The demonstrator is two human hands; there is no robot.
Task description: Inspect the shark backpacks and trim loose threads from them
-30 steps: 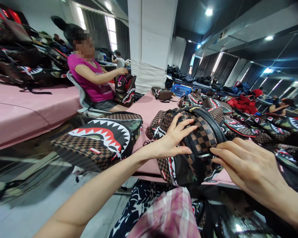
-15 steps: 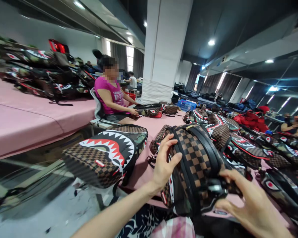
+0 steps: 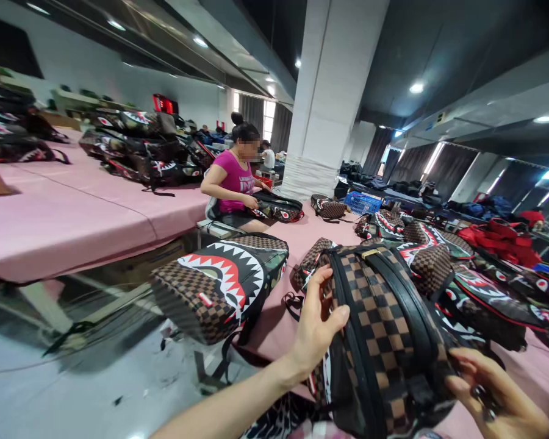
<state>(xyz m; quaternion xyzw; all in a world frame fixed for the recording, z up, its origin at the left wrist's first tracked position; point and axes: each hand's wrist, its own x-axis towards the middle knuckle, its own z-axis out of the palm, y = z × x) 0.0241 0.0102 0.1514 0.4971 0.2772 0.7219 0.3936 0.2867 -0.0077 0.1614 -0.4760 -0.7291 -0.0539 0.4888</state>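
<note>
Brown-and-black checked material faces you on the backpack (image 3: 388, 323), between four and five o'clock. A second ago your left hand (image 3: 318, 329) spread across that panel; now it cups the near-left edge, thumb and fingers parted. Your right hand (image 3: 498, 390) has turned over, fingers curled around a small dark, shiny thing (image 3: 485, 402), fingertips by the bag's right side, so the bag looks steadied between both hands. The pink table cover (image 3: 297, 235) also bears a shark-mouth bag (image 3: 222, 283) at seven. At ten, a co-worker (image 3: 233, 177) has lowered another bag (image 3: 279, 207) flat; a white pillar (image 3: 333, 97) rises at one.
</note>
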